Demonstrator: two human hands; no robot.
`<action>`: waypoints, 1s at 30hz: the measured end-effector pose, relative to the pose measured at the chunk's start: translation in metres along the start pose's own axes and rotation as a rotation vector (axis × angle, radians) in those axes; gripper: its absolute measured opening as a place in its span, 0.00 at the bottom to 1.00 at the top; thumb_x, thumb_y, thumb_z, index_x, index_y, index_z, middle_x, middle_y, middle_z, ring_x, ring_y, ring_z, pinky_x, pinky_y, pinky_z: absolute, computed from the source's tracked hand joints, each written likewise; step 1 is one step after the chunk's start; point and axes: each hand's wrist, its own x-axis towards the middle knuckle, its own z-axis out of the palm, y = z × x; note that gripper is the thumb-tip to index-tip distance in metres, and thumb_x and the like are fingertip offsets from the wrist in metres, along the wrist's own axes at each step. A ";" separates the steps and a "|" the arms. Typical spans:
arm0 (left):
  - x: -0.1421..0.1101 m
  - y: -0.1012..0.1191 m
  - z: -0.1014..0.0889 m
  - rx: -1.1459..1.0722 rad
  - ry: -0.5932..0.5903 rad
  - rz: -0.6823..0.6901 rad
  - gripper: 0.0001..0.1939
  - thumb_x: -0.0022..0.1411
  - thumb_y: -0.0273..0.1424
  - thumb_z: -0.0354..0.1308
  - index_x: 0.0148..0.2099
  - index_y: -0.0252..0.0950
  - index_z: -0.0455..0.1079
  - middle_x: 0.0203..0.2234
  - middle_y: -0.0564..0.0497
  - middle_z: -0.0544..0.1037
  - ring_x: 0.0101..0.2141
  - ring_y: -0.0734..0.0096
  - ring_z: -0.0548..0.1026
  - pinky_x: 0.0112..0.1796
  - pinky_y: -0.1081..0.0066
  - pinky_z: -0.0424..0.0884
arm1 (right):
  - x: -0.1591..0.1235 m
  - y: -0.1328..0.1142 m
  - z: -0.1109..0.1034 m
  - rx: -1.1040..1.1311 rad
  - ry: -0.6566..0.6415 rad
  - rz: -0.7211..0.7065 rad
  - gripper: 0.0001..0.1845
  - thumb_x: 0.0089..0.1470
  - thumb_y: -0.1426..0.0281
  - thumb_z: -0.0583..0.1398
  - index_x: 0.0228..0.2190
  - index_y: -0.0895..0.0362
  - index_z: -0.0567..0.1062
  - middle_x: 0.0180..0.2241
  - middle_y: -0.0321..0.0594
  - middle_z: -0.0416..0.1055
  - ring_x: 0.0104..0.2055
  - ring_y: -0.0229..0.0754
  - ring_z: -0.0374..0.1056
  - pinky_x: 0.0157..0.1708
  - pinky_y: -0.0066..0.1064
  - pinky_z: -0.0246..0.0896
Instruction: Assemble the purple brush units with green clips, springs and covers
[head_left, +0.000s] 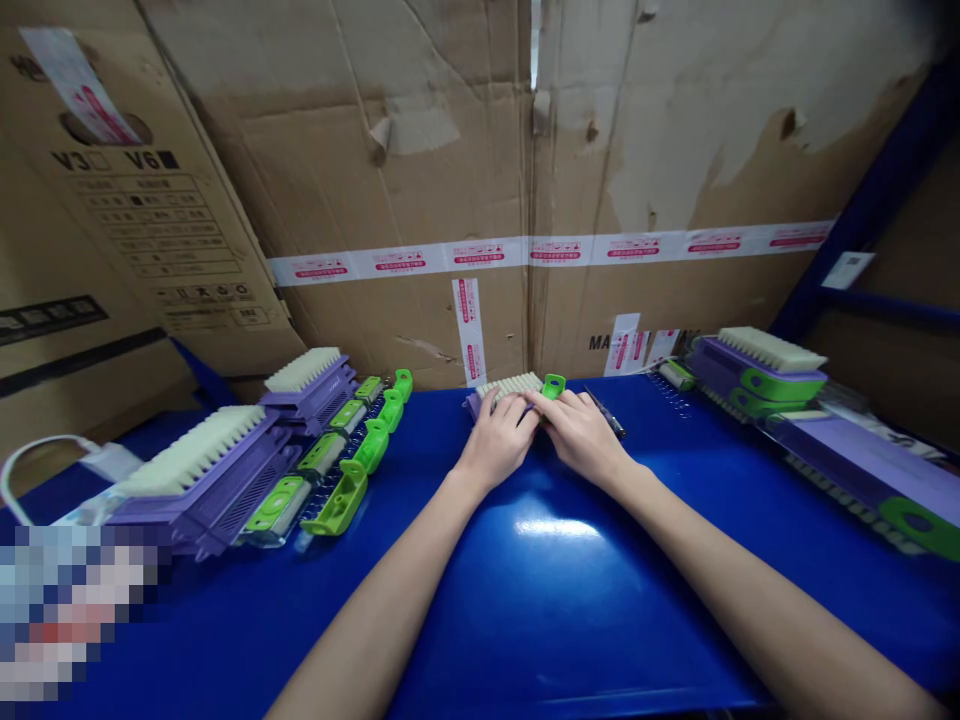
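Cropped forearms, fingers over a half-hidden cream-topped block

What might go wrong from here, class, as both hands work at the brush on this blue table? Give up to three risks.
The small green piece beside the fingers of the right hand could slip or get knocked aside. A thin dark tool lies close to that hand, so a stray bump might shift it. The left hand hides part of the brush, so a poor fit there could go unnoticed.

Taped cardboard backs a glossy blue table.
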 end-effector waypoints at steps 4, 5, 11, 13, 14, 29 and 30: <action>0.001 0.000 0.002 -0.064 -0.021 -0.008 0.13 0.66 0.27 0.43 0.40 0.37 0.70 0.34 0.48 0.75 0.40 0.65 0.71 0.55 0.55 0.57 | 0.000 0.003 -0.001 0.072 -0.007 0.068 0.29 0.55 0.73 0.53 0.59 0.59 0.58 0.38 0.48 0.72 0.40 0.50 0.61 0.38 0.39 0.56; 0.001 -0.001 0.002 -0.107 -0.024 -0.023 0.13 0.66 0.27 0.44 0.38 0.37 0.70 0.32 0.48 0.75 0.39 0.65 0.72 0.55 0.55 0.58 | -0.001 0.005 -0.001 0.115 0.010 0.101 0.32 0.54 0.72 0.55 0.60 0.58 0.56 0.41 0.49 0.71 0.43 0.51 0.61 0.40 0.41 0.57; 0.004 0.000 0.006 -0.685 0.076 -0.343 0.05 0.60 0.28 0.54 0.33 0.37 0.70 0.29 0.50 0.77 0.33 0.68 0.74 0.39 0.67 0.70 | -0.003 0.006 0.004 0.465 0.146 0.257 0.50 0.47 0.66 0.62 0.64 0.54 0.40 0.57 0.53 0.51 0.60 0.54 0.52 0.55 0.50 0.55; 0.007 0.001 0.004 -0.892 0.075 -0.479 0.03 0.57 0.29 0.57 0.31 0.37 0.70 0.28 0.51 0.77 0.31 0.69 0.75 0.37 0.69 0.70 | -0.003 0.005 0.007 0.567 0.159 0.306 0.51 0.46 0.65 0.63 0.63 0.53 0.41 0.58 0.54 0.50 0.61 0.54 0.52 0.56 0.52 0.53; 0.008 0.000 0.003 -0.995 0.057 -0.537 0.03 0.55 0.29 0.58 0.30 0.36 0.70 0.27 0.51 0.78 0.31 0.69 0.75 0.36 0.69 0.70 | -0.003 0.005 0.008 0.635 0.159 0.336 0.53 0.45 0.63 0.64 0.63 0.53 0.41 0.58 0.54 0.51 0.61 0.54 0.53 0.57 0.52 0.53; 0.001 0.001 -0.006 -0.261 -0.159 -0.242 0.10 0.61 0.36 0.52 0.39 0.37 0.71 0.35 0.44 0.74 0.41 0.59 0.71 0.38 0.64 0.70 | -0.007 0.028 0.025 0.954 0.261 0.746 0.55 0.40 0.59 0.68 0.62 0.53 0.46 0.53 0.52 0.65 0.54 0.51 0.65 0.54 0.49 0.58; 0.002 0.002 -0.006 -0.174 -0.139 -0.228 0.11 0.62 0.35 0.50 0.42 0.37 0.70 0.37 0.43 0.73 0.43 0.57 0.70 0.40 0.62 0.69 | -0.009 0.032 0.028 0.920 0.263 0.748 0.55 0.40 0.58 0.68 0.62 0.53 0.45 0.53 0.53 0.65 0.53 0.51 0.65 0.54 0.50 0.58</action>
